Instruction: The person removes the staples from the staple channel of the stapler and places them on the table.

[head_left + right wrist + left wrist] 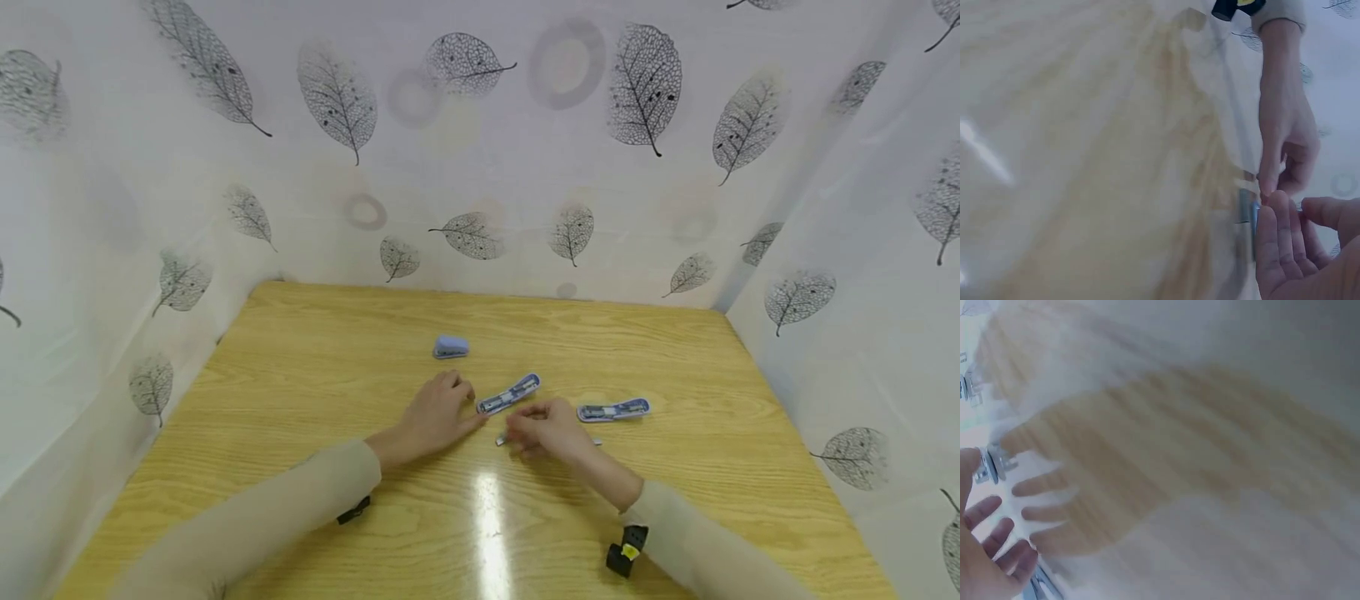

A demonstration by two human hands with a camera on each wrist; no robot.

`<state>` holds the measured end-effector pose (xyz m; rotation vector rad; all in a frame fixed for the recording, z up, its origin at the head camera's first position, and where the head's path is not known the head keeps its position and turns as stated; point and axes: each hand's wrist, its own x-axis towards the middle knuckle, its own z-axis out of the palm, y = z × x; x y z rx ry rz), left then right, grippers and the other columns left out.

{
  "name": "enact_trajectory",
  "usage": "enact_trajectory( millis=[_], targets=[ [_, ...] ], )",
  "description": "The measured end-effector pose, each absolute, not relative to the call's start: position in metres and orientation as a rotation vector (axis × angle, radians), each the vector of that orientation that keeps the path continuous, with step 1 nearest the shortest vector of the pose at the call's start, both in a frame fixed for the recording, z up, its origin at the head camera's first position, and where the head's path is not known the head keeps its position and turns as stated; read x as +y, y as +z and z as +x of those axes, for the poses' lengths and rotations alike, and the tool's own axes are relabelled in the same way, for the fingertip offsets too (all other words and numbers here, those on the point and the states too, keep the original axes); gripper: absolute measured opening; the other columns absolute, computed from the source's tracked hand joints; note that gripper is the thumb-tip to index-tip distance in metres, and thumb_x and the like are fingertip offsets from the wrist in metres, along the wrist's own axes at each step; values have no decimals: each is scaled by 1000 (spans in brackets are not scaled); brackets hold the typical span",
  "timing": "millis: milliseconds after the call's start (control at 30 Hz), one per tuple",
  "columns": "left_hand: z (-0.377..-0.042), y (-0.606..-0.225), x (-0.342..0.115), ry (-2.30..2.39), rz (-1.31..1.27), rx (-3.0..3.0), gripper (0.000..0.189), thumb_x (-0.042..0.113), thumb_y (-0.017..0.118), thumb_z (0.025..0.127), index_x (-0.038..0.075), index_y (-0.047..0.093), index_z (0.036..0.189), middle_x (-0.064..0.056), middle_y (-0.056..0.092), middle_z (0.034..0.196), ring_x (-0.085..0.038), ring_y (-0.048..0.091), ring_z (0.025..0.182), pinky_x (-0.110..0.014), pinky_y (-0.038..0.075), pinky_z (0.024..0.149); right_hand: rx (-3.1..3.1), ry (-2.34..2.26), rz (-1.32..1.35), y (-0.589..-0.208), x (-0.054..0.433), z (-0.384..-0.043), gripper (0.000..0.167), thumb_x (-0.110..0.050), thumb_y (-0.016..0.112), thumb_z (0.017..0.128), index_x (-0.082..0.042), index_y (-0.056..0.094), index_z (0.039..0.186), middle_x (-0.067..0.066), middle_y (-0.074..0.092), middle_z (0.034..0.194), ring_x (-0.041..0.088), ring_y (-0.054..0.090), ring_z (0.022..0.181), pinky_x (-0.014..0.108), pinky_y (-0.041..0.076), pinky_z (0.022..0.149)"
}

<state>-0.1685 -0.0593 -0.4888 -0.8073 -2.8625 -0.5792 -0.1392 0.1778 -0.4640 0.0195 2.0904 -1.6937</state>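
In the head view, an opened blue-purple stapler (510, 394) lies at the middle of the table, its metal inside facing up. My left hand (442, 412) is beside its left end, thumb tip close to it and fingers loosely spread. Just below that stapler is my right hand (547, 429). The right wrist view has its thumb (1325, 211) near the fingers; whether they pinch something small is hidden. A short grey strip, which looks like staples (501, 439), shows by the right fingertips. Another small grey piece (597, 442) shows beyond that hand.
A second opened stapler (615, 409) lies to the right of the right hand. Farther back stands a small closed blue-purple stapler (451, 347). The wooden table (337, 333) meets a white leaf-print curtain (480, 167) at its back and sides.
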Motion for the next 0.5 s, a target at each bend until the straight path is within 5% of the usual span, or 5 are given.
enact_trajectory(
  millis=[267, 500],
  targets=[
    [-177, -477, -94, -562, -980, -2817, 36, 43, 75, 97, 11, 72, 114, -2, 69, 109, -18, 64, 99, -36, 57, 89, 2324, -1641, -366, -444, 166, -169, 26, -19, 70, 102, 3, 72, 116, 26, 75, 107, 30, 74, 86, 37, 64, 76],
    [-201, -458, -117, -482, -1015, -2814, 40, 42, 75, 97, 7, 72, 116, -9, 71, 115, -26, 67, 107, -44, 58, 96, 2753, -1288, -586, -439, 144, -197, 17, -26, 73, 101, -11, 76, 109, 5, 79, 102, 17, 72, 87, 26, 58, 75]
  ],
)
